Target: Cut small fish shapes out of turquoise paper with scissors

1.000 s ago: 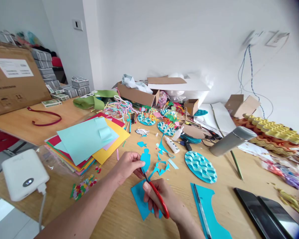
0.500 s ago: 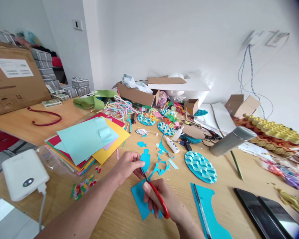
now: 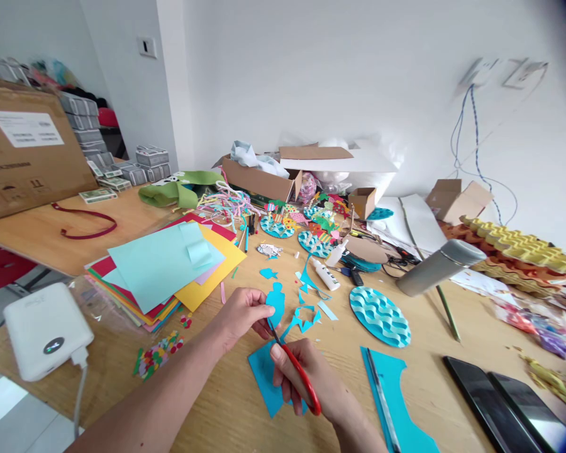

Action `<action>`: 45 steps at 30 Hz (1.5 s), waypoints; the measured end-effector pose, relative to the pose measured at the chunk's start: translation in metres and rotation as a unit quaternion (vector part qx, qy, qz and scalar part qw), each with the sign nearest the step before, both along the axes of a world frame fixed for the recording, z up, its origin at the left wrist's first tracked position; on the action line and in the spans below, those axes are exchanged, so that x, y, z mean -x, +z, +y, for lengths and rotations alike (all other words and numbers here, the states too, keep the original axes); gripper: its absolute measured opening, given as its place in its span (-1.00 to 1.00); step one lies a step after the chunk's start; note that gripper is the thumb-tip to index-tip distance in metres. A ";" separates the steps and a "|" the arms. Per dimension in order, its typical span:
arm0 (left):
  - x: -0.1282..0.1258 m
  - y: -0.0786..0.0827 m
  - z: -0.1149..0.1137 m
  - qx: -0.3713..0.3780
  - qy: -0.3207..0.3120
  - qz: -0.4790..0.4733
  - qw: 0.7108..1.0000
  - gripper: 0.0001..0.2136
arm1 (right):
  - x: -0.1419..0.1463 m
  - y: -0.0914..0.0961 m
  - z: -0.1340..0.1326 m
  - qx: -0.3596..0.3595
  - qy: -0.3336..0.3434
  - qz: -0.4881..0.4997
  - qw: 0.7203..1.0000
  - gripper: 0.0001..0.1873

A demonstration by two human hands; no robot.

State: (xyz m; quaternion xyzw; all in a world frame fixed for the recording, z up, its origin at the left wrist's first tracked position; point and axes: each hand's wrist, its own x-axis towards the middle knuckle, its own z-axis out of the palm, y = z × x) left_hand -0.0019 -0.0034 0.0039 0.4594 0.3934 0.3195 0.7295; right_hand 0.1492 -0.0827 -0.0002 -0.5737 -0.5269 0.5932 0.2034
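Between the thumb and fingers of my left hand (image 3: 248, 309) is a small blue paper cutout (image 3: 276, 299) with a rounded body and a narrower top. My right hand (image 3: 306, 371) grips red-handled scissors (image 3: 302, 377), whose blades point up at the cutout's lower edge. How far the blades are apart cannot be made out. Below the scissors, partly covered by my right hand, lies a square of blue paper (image 3: 264, 374). Beyond the cutout rests a small blue paper fish (image 3: 268, 274), and blue paper scraps (image 3: 305, 319) are scattered to its right.
Stacked coloured paper (image 3: 155, 270) lies left, near a white power bank (image 3: 47, 330). At right are a wavy blue oval (image 3: 380, 316), a grey flask (image 3: 438, 267), a pen (image 3: 382, 396) on blue paper and dark phones (image 3: 485, 402). A glue bottle (image 3: 326, 275) lies beyond the scraps.
Almost nothing differs. Both hands, the scissors and the cutout stay in nearly the same place, with only a very slight shift.
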 end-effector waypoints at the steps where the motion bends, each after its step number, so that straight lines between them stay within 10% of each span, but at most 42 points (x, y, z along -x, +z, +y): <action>1: 0.000 0.000 0.000 -0.001 -0.001 -0.001 1.000 -0.78 | 0.000 0.001 0.000 0.000 -0.001 0.000 1.000 -0.28; 36: -0.001 -0.001 0.001 -0.010 0.040 -0.014 0.999 -0.79 | -0.003 0.001 -0.002 -0.008 0.001 0.001 1.000 -0.32; 45: -0.003 -0.004 0.000 -0.034 0.108 -0.035 0.993 -0.76 | 0.003 0.008 0.007 -0.101 -0.171 0.017 0.980 -0.46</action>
